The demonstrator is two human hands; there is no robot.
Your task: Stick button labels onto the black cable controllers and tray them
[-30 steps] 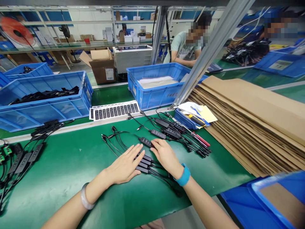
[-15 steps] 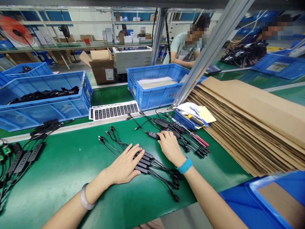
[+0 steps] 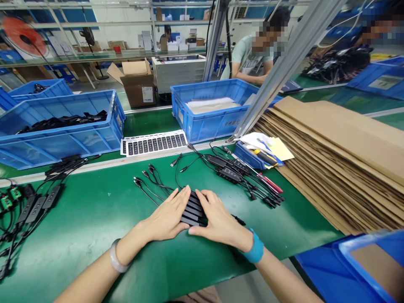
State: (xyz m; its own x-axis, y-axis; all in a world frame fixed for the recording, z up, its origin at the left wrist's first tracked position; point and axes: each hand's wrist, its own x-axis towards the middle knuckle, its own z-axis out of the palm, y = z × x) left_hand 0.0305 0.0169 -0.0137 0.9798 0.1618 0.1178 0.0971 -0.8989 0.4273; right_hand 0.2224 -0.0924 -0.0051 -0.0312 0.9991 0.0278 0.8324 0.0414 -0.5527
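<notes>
A row of several black cables with inline control boxes [image 3: 193,207] lies side by side on the green table. My left hand [image 3: 167,214] spans the row's left end, thumb at the near side and fingers at the far side. At the right end my right hand [image 3: 217,219] holds the row likewise, thumb near and fingers far, hiding most of the cable tails. Thin plug ends [image 3: 148,174] stick out beyond my left fingers. Farther right lies a loose pile of similar black cables [image 3: 232,172], with neither hand on it.
Other cables with boxes [image 3: 36,208] lie at the left. Behind stand a blue bin of black parts [image 3: 59,141], a sticker sheet [image 3: 154,143] and a blue bin with papers [image 3: 211,122]. A small tool tray [image 3: 249,155] and stacked cardboard [image 3: 315,168] are rightward. A co-worker [image 3: 249,59] sits beyond.
My right hand has moved from the right-hand pile to the row, bringing a cable with a control box. My left hand stays at the row. The view has shifted slightly.
</notes>
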